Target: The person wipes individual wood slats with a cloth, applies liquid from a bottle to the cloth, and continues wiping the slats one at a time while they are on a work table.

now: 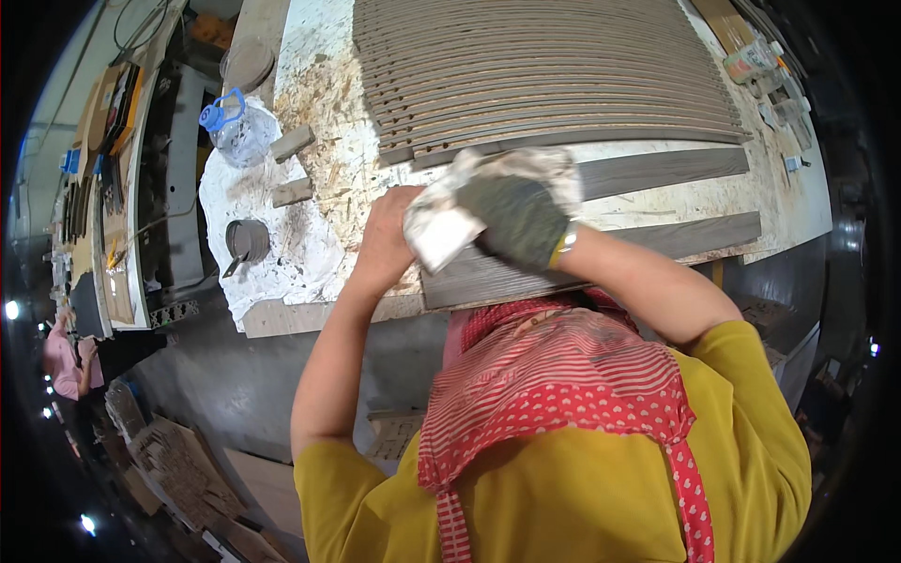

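My right hand (516,220), in a dark green glove, grips a crumpled white cloth (441,230) with brown stains. The cloth lies over the left part of a grey wood-grain board (488,280) at the table's near edge. My bare left hand (387,228) is at the cloth's left side, its fingers curled inward. The cloth hides its fingertips, and what they hold cannot be made out. Two grey strips, one farther back (666,171) and one nearer (694,233), extend to the right of my gloved hand.
Many grey-brown strips (554,75) lie in rows behind my hands. To the left, a blue-capped clear jug (246,136), a small dark pan (248,241) and two small blocks sit on or by a stained white sheet (291,253). Bottles (751,62) stand at far right.
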Available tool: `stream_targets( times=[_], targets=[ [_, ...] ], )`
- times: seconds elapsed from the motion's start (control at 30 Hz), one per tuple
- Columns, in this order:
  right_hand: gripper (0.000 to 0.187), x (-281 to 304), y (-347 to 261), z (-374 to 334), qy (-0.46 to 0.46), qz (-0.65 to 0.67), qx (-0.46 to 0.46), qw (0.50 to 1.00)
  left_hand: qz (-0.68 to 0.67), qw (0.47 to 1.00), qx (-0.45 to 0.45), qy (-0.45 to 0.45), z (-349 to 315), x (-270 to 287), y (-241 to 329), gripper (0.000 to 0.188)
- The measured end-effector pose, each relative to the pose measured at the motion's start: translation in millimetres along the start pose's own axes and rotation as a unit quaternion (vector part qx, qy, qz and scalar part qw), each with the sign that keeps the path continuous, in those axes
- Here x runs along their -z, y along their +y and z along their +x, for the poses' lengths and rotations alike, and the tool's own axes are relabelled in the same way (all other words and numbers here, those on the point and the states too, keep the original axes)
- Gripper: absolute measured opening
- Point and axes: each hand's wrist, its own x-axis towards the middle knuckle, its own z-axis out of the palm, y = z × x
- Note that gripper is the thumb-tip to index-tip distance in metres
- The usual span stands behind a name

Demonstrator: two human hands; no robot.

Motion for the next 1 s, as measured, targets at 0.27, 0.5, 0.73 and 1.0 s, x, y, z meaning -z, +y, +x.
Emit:
stream_targets(
  times=[0.27,0.5,0.73,1.0],
  targets=[
    [0.036,67,54,-68,0.076,0.038,-0.256,0.963,-0.041,0.999,-0.003,0.018,-10,3,-1,0.055],
    [0.015,4,1,4,0.047,0.002,-0.100,0.994,-0.077,0.996,0.052,0.013,-13,-7,-6,0.056],
    [0.039,143,199,-216,0.027,-0.213,-0.317,0.924,-0.024,0.999,0.046,-0.003,0,14,38,0.055],
    [0.028,88,105,-117,-0.028,-0.048,-0.227,0.972,0.118,0.982,-0.122,-0.086,69,-62,140,0.064]
  ],
)
